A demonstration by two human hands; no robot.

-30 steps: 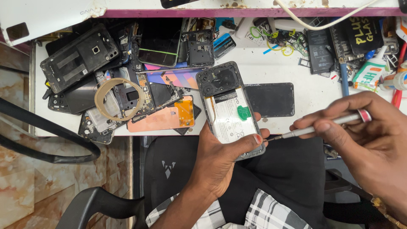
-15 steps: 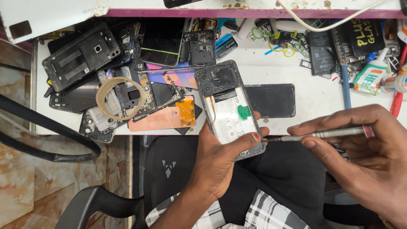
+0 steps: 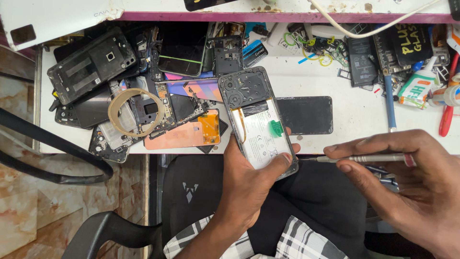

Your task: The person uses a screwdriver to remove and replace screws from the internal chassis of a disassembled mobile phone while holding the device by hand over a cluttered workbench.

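My left hand (image 3: 249, 180) grips an opened phone (image 3: 256, 120) with its back cover off, showing a white battery with a green tab and a dark camera plate. The thumb lies across the phone's lower end. My right hand (image 3: 407, 177) pinches a thin silver screwdriver (image 3: 369, 158) held level, its tip pointing left at the phone's lower right corner, a small gap away.
The white bench (image 3: 359, 122) carries a heap of phone shells and boards (image 3: 120, 91) on the left, a tape ring (image 3: 135, 111), a dark screen panel (image 3: 306, 115), a glue tube (image 3: 417, 88), a blue tool (image 3: 389, 103) and a red tool at the right edge. A black chair arm (image 3: 48, 148) curves at the left.
My right hand dropped lower and levelled the screwdriver, which was tilted upward before. The phone in my left hand stayed nearly still.
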